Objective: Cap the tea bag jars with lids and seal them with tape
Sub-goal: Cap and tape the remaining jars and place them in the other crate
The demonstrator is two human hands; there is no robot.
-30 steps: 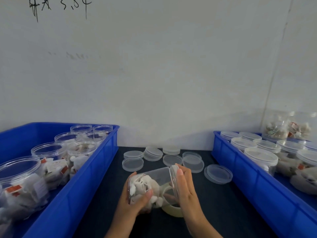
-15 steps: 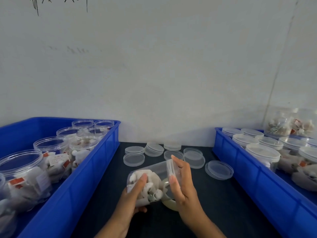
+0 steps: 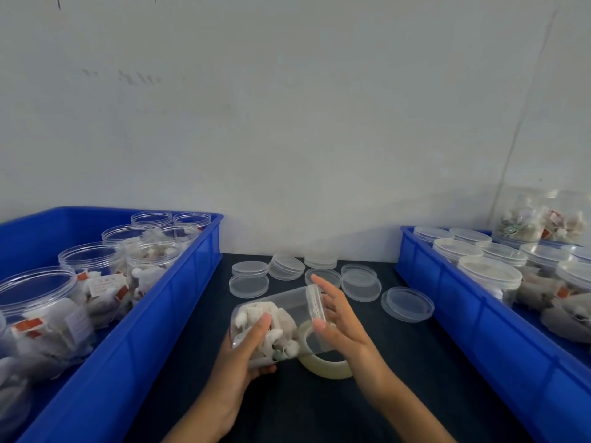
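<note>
Jar [image 3: 281,318] now tilted further sideways

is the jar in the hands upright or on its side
On its side. The jar lies tipped, its lidded end toward the right hand, its base in the left hand.
</note>
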